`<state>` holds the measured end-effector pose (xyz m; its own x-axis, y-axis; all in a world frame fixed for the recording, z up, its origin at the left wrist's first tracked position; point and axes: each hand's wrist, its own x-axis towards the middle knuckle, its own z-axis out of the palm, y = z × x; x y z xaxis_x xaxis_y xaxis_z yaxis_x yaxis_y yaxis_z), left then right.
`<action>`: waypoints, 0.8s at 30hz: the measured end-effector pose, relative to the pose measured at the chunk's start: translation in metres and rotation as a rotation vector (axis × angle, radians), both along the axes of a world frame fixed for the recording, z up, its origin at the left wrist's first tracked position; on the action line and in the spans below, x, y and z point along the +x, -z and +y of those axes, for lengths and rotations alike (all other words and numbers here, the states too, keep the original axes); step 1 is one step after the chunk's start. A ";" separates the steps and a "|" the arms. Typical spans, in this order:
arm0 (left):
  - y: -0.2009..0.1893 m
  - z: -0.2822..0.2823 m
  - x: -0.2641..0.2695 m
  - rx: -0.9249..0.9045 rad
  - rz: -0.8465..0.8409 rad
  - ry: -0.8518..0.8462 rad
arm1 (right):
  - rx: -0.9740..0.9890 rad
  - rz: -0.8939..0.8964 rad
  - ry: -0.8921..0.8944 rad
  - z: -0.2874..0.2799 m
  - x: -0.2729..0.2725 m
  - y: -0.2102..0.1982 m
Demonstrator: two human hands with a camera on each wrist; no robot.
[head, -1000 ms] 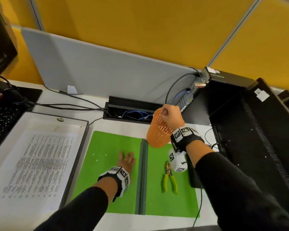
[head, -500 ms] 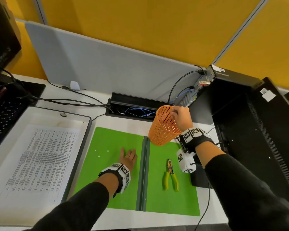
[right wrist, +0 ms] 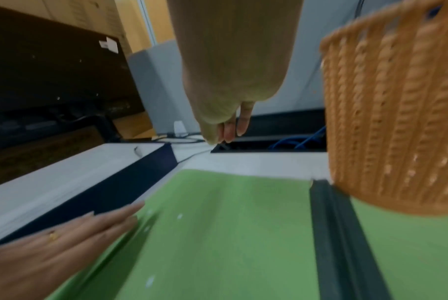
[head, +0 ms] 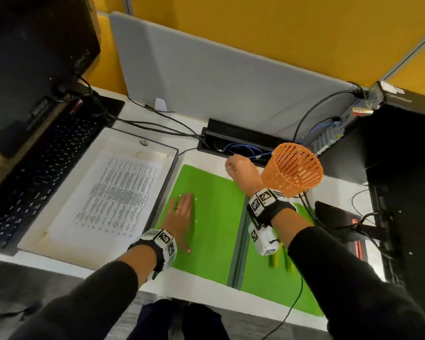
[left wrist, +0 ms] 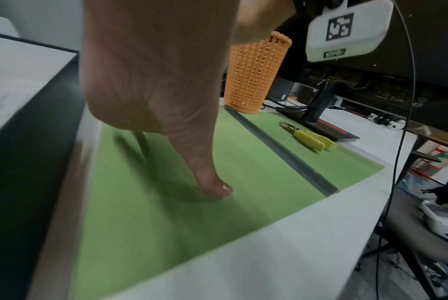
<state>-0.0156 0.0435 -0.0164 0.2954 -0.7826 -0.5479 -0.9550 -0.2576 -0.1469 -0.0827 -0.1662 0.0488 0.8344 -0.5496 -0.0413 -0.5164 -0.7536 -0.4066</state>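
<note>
An orange mesh basket [head: 292, 170] [left wrist: 253, 77] [right wrist: 392, 121] stands upright at the back of the green mat [head: 211, 241], just right of its grey centre strip [head: 238, 241]. My right hand [head: 241, 173] [right wrist: 230, 121] hovers left of the basket, apart from it, with its fingers hanging loosely and holding nothing. My left hand [head: 182, 214] [right wrist: 63, 239] lies flat on the mat's left half, thumb tip [left wrist: 212, 182] touching the mat. Yellow-handled pliers [left wrist: 310, 140] [head: 275, 260] lie on the right half, partly hidden under my right wrist in the head view.
A white tray with a printed sheet [head: 108, 200] borders the mat's left side, with a black keyboard [head: 35, 168] beyond. A cable trough [head: 233, 141] runs behind the mat. A black computer case [head: 402, 168], a stand base [head: 339, 217] and cables crowd the right.
The right hand has set the basket down at the back of the mat, let go of it and moved left. The left hand has stayed flat on the mat.
</note>
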 end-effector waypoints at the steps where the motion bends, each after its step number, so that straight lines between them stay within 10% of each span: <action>1: 0.001 0.010 0.001 -0.001 -0.015 -0.033 | 0.034 0.039 -0.032 0.011 0.003 0.013; 9: 0.019 0.044 -0.008 0.014 -0.032 -0.184 | 0.141 0.166 -0.136 0.068 0.003 0.086; 24: 0.034 0.039 -0.007 0.118 -0.021 -0.252 | 0.087 0.026 -0.044 0.077 0.018 0.099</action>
<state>-0.0222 0.0823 -0.0501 0.4851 -0.6139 -0.6227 -0.8593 -0.4668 -0.2092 -0.0652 -0.0893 -0.0499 0.8558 -0.5055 -0.1094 -0.4947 -0.7383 -0.4584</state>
